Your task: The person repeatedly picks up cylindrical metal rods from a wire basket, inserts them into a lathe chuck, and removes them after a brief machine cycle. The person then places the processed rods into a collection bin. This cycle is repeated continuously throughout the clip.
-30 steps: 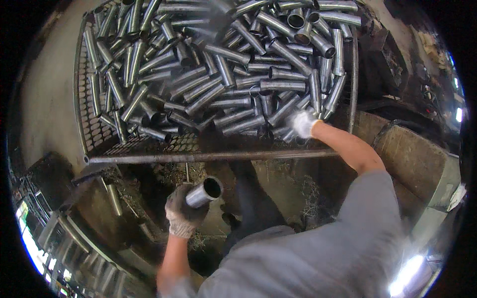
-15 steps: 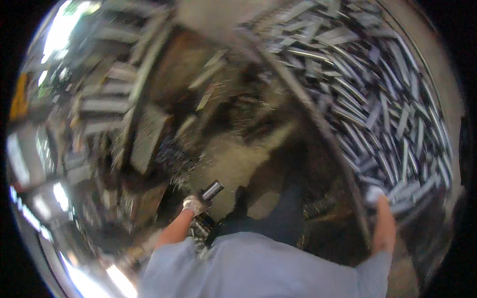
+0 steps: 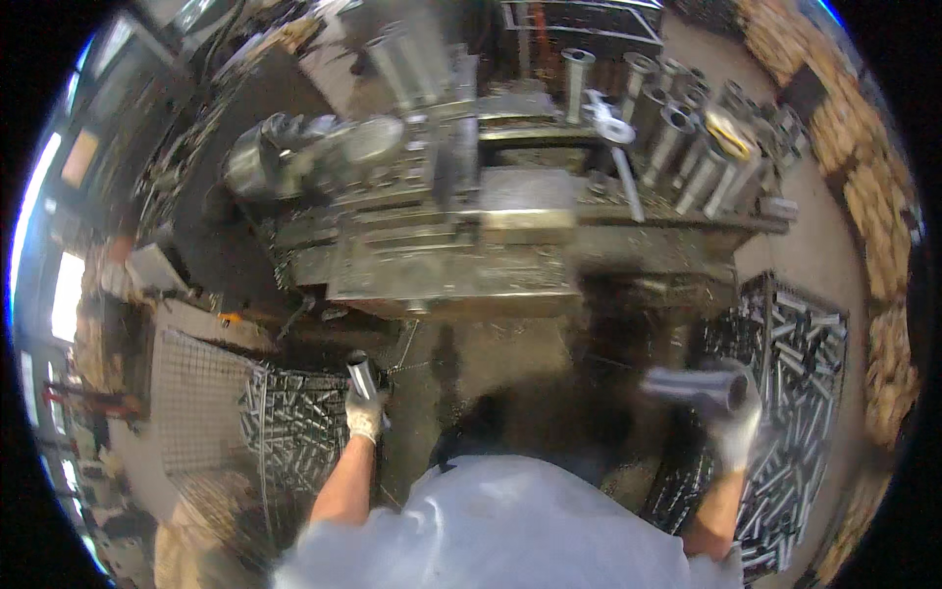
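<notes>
My left hand, in a pale work glove, is closed around a short shiny metal tube that points up and away from me. On the right, my gloved right hand grips a longer metal tube, which lies roughly level and is smeared by motion. Both hands are held apart, in front of a greasy lathe-like machine and touching no part of it. A wire bin with many tubes stands beside my left hand. Behind my right hand is another bin full of metal tubes.
Several metal tubes stand upright on the machine's right side, with a yellowish glove or rag on them. A long-handled tool leans nearby. Stacked tan sacks line the far right. The machine's round head juts out at left.
My view has swung from the bins to the machine. My right hand has come up out of the right bin's tubes with a tube in it. My left hand still holds its tube.
</notes>
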Available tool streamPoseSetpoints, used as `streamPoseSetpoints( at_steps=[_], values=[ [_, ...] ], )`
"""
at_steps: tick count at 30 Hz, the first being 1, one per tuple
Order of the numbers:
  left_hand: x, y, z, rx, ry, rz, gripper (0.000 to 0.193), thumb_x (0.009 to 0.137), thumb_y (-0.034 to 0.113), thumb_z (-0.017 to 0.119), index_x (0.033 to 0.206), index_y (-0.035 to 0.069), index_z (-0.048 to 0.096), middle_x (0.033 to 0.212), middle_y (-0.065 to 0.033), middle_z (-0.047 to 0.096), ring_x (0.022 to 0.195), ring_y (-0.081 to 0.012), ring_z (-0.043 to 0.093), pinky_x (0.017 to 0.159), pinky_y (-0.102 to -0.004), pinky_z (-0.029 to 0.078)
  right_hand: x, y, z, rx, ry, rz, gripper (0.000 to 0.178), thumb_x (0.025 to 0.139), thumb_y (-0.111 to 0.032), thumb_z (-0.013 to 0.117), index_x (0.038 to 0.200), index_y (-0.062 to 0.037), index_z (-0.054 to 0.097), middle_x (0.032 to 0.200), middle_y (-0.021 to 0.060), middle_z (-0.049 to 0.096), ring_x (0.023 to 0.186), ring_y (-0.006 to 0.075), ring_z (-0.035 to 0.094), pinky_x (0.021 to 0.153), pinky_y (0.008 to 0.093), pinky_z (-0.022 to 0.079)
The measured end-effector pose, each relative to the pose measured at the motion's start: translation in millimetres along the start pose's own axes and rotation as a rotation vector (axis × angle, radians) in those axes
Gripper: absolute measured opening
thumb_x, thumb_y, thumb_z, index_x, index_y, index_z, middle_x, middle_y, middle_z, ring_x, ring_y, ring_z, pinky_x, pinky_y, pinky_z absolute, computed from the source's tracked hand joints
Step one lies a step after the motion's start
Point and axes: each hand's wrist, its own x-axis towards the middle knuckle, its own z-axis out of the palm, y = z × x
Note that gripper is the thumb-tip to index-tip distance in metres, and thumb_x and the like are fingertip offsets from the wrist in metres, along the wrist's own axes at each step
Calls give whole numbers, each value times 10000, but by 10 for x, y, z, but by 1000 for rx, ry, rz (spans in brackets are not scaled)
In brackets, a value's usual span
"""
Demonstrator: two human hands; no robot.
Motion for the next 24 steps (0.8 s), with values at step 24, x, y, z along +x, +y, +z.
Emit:
streamPoseSetpoints(
  at_steps=[24],
  values=[
    [1632, 2390, -771, -726, -547, 211, 568, 755, 25, 860, 1274, 28, 629, 1133, -144, 709, 1082, -295, 690, 977, -384, 558, 5103, -3021, 4256, 149, -271, -372, 447, 826, -349, 777, 1160, -53, 746, 1107, 162, 781, 998, 284, 733, 903, 397, 545]
  ],
)
